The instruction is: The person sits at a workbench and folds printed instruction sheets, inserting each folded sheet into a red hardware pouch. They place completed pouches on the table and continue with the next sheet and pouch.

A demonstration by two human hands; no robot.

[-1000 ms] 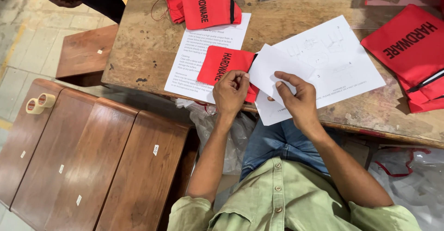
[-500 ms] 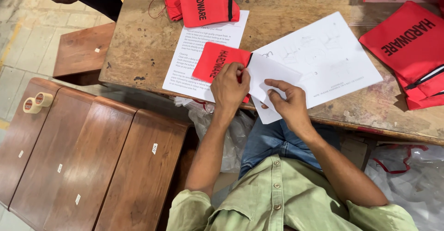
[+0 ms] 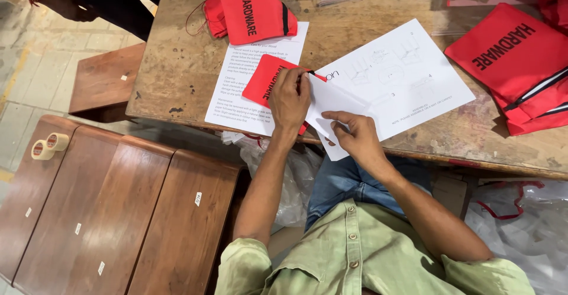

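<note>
While my left hand [image 3: 290, 97] pins a red pouch [image 3: 264, 81] mid-frame, my right hand [image 3: 354, 134] pinches folded white paper [image 3: 331, 100] — both at table [image 3: 177, 64] edge.

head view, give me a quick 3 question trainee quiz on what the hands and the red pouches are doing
1. True or false: the left hand rests on a small red pouch that lies on a printed text sheet.
2. What does the right hand press on? A) a roll of tape B) a folded white paper C) a plastic bag
3. Fill in: the diagram sheet lies flat on the wooden ____.

Key
1. True
2. B
3. table
</note>
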